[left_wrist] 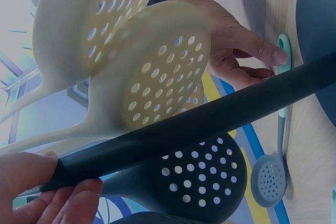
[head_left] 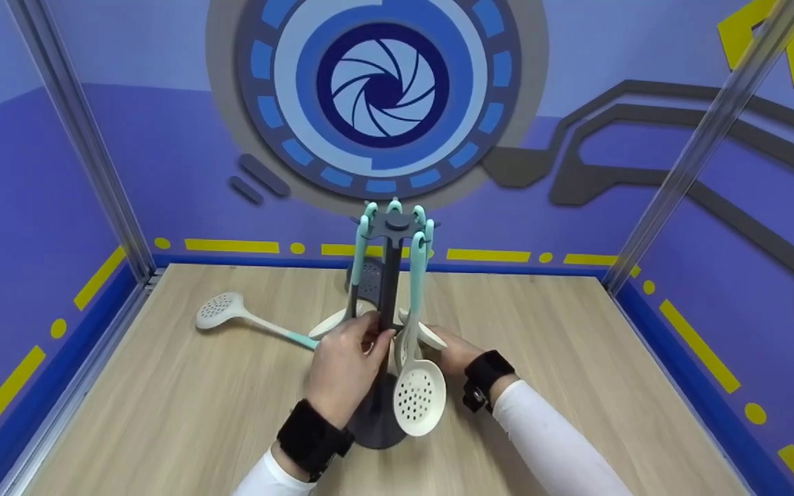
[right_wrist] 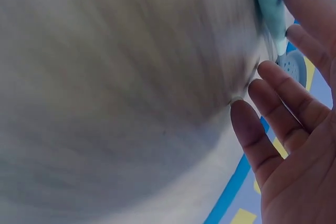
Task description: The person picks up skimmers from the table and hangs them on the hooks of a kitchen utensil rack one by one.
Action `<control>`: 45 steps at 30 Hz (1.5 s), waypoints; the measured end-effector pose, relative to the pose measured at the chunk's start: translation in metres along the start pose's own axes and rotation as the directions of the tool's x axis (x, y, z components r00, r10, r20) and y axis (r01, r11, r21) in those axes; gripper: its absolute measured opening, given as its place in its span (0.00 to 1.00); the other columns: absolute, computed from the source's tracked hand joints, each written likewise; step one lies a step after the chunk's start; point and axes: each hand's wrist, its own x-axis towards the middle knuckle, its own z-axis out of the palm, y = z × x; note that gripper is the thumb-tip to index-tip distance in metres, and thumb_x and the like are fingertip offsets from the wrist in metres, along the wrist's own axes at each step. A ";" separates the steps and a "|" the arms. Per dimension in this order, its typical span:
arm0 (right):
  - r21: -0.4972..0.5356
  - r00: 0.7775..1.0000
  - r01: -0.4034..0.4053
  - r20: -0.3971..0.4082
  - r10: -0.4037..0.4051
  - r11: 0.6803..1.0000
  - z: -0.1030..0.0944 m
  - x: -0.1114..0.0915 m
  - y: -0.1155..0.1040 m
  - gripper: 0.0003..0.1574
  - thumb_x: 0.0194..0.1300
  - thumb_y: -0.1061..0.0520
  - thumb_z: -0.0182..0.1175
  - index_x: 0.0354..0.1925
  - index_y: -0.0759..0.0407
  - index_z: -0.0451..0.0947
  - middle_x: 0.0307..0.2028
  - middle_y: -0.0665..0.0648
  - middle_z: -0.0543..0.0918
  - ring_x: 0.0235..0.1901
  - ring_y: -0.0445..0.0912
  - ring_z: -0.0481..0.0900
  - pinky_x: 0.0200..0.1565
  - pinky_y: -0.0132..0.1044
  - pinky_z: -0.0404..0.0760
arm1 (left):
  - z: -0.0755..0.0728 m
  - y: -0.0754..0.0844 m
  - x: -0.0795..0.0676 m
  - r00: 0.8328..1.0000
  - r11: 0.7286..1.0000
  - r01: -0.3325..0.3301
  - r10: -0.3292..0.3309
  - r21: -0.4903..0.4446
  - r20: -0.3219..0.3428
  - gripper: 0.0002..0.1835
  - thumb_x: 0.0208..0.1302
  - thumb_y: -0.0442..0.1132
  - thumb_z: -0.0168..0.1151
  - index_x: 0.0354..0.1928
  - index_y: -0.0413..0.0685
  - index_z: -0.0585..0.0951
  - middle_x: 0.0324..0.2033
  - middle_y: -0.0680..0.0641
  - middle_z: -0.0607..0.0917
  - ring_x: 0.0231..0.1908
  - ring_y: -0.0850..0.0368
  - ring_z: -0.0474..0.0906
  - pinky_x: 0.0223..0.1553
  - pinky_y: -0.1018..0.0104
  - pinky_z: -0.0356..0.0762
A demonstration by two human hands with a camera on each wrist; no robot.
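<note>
A dark utensil stand (head_left: 390,275) carries several hanging teal-handled utensils. In the head view, a cream skimmer (head_left: 420,397) hangs at its front. My left hand (head_left: 345,365) grips the stand's pole (left_wrist: 199,119) with thumb and curled fingers. Behind the pole, my right hand (left_wrist: 239,45) pinches the handle end of a grey skimmer (left_wrist: 269,179) between thumb and fingers. Its other fingers (right_wrist: 252,129) are spread loosely in the right wrist view. That skimmer's head is near the table's back edge. A black skimmer (left_wrist: 202,177) hangs beside the pole.
A white skimmer (head_left: 218,311) lies on the wooden table (head_left: 163,413) at the left, its handle running toward my left hand. The stand's round base (head_left: 376,430) rests on the table. Blue printed walls (head_left: 163,151) and metal posts (head_left: 707,138) enclose the table.
</note>
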 end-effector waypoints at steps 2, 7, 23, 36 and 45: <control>0.022 1.000 0.014 0.012 -0.014 1.000 0.000 0.000 -0.002 0.32 0.60 0.70 0.59 0.63 0.58 0.71 0.53 0.58 0.84 0.54 0.49 0.81 0.62 0.45 0.77 | 0.000 0.000 0.000 1.000 1.000 0.001 -0.001 0.001 -0.001 0.08 0.64 0.46 0.68 0.42 0.53 0.84 0.34 0.54 0.88 0.32 0.66 0.85 0.34 0.73 0.83; 0.038 0.998 -0.051 0.040 0.050 0.998 -0.001 -0.003 -0.008 0.40 0.64 0.68 0.58 0.72 0.58 0.61 0.64 0.60 0.76 0.64 0.53 0.74 0.68 0.47 0.71 | 0.000 0.000 0.000 1.000 1.000 0.003 -0.003 -0.006 -0.003 0.09 0.64 0.46 0.68 0.43 0.53 0.84 0.34 0.53 0.88 0.33 0.65 0.86 0.35 0.73 0.83; 0.006 0.998 -0.066 0.025 0.065 0.998 0.002 0.002 -0.012 0.35 0.60 0.64 0.63 0.66 0.63 0.68 0.55 0.61 0.82 0.53 0.49 0.79 0.62 0.45 0.77 | -0.001 -0.001 0.001 1.000 1.000 -0.016 0.016 -0.003 -0.009 0.08 0.64 0.46 0.68 0.42 0.54 0.84 0.33 0.55 0.88 0.32 0.67 0.84 0.33 0.73 0.83; -0.080 0.851 -0.518 -0.147 0.504 0.851 -0.009 -0.001 -0.005 0.24 0.55 0.61 0.66 0.51 0.62 0.75 0.45 0.60 0.75 0.42 0.50 0.78 0.51 0.46 0.80 | 0.000 -0.001 -0.001 1.000 1.000 0.022 -0.021 -0.014 0.021 0.06 0.66 0.46 0.66 0.42 0.56 0.84 0.34 0.56 0.88 0.34 0.68 0.85 0.36 0.75 0.83; 0.024 0.787 -0.534 -0.351 0.508 0.845 -0.026 -0.009 -0.013 0.16 0.73 0.59 0.54 0.54 0.65 0.77 0.48 0.63 0.81 0.49 0.53 0.80 0.55 0.49 0.80 | 0.000 0.002 -0.002 1.000 1.000 0.020 -0.020 -0.010 0.013 0.06 0.66 0.45 0.66 0.42 0.55 0.84 0.34 0.56 0.88 0.33 0.67 0.85 0.34 0.75 0.83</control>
